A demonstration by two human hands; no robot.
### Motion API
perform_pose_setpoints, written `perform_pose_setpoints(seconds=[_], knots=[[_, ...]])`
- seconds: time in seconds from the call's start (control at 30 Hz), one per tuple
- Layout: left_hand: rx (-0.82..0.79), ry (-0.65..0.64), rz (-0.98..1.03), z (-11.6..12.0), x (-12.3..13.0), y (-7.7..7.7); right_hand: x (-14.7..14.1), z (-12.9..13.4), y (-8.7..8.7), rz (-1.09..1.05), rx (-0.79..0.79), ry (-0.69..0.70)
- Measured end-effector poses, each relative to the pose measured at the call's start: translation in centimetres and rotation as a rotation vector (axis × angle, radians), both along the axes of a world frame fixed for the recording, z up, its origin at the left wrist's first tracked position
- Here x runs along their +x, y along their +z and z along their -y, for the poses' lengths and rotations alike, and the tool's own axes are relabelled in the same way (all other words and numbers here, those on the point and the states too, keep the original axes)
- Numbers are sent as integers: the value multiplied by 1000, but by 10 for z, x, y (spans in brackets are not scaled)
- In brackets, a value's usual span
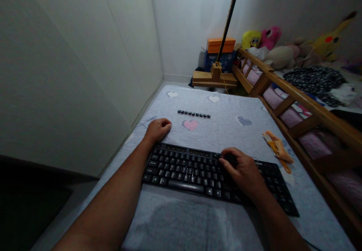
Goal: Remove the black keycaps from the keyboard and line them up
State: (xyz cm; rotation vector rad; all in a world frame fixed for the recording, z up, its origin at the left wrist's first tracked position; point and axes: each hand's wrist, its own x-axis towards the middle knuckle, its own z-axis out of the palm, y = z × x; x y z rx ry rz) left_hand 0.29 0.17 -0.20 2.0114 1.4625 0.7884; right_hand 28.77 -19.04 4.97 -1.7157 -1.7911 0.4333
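Observation:
A black keyboard (pixel 186 168) lies slightly angled on the light patterned cloth (pixel 181 213). My left hand (pixel 158 129) rests on the cloth just beyond the keyboard's upper left corner, its fingers curled closed; what they hold, if anything, is hidden. Over the right part of the keyboard is my right hand (pixel 243 170), thumb and index finger bent toward each other near the top row. Whether something small is between them is too dark to tell. Beyond the keyboard, several small black keycaps (pixel 193 114) form a straight row.
An orange-handled tool with an orange cloth (pixel 279 149) lies right of the keyboard. A wooden bed rail (pixel 305 107) borders the right side, with plush toys behind it. White cabinets (pixel 113 55) stand left. A wooden stand (pixel 215 78) is beyond the far edge.

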Motion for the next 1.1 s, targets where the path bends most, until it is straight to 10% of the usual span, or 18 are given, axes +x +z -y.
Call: perform_pose_setpoints(seconds=[1.1], knots=[[2, -10, -8, -1, -1, 0, -2, -14, -1, 30, -66, -18]])
